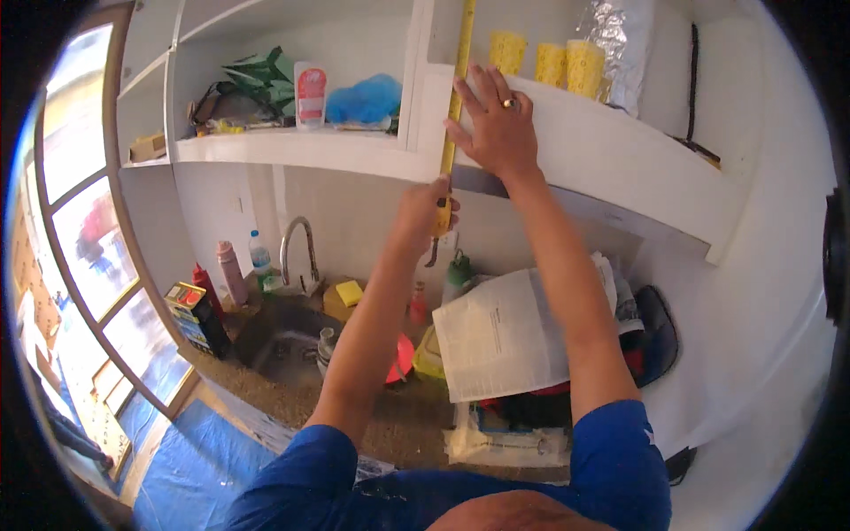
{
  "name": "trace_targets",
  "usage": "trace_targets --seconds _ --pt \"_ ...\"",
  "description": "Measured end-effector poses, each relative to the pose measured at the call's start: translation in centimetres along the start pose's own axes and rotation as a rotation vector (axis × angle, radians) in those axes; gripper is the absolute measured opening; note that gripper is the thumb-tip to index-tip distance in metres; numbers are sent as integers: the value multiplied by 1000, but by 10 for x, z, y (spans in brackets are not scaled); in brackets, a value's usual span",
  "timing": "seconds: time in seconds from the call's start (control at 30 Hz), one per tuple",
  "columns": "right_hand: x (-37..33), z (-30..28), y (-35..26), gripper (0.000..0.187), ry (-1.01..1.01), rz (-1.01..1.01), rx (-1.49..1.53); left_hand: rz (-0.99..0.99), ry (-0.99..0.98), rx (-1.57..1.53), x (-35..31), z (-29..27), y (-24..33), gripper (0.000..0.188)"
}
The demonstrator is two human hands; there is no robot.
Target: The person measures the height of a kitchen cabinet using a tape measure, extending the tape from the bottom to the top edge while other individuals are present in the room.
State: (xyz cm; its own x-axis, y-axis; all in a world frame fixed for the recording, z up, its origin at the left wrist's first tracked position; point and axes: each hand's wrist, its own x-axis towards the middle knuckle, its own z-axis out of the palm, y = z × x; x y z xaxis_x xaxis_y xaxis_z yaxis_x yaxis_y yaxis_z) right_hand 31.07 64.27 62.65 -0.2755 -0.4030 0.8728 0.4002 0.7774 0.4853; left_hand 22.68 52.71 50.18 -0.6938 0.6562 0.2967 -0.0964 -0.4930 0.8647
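Gripping a yellow tape measure [442, 219] just above the middle of the view, at 12 o'clock, the left hand [423, 214] is curled around its case. The blade [459, 88] runs up across the upright of the white wall cabinet [354, 152]. The right hand [498, 124], at 1 o'clock, is spread open beside the blade, palm toward the cabinet front, grasping nothing; whether its fingertips touch the blade I cannot tell.

Inside the compartment at 1 o'clock stand three yellow patterned cups [549, 65], their contents hidden, beside a silver foil package [627, 53]. The compartment at 11 o'clock holds a red-and-white pouch [311, 96], a blue plastic bag [363, 100] and a dark green bag [266, 78].

At 8 o'clock is the sink basin [274, 354], with a metallic bottle [326, 347] at its right side. Toward 9 o'clock stand a clear bottle with a blue cap [259, 254], a pink bottle [232, 273], a red squeeze bottle [207, 288] and a dark rectangular tin [198, 317].
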Motion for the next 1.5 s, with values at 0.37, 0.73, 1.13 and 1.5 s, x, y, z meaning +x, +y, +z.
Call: trace_targets --seconds 0.37,0.73,1.13,1.5 --pt "0 -2 0 63 29 -19 -64 58 -38 -41 8 -3 -10 33" --pt "0 -6 -3 62 76 -35 -65 43 -58 5 6 -4 -9 26" --pt "1 -8 2 70 -7 -42 -15 37 -91 -2 9 -4 -10 28" --pt "2 -4 3 70 -22 -44 14 51 -111 -37 12 -8 -12 30"
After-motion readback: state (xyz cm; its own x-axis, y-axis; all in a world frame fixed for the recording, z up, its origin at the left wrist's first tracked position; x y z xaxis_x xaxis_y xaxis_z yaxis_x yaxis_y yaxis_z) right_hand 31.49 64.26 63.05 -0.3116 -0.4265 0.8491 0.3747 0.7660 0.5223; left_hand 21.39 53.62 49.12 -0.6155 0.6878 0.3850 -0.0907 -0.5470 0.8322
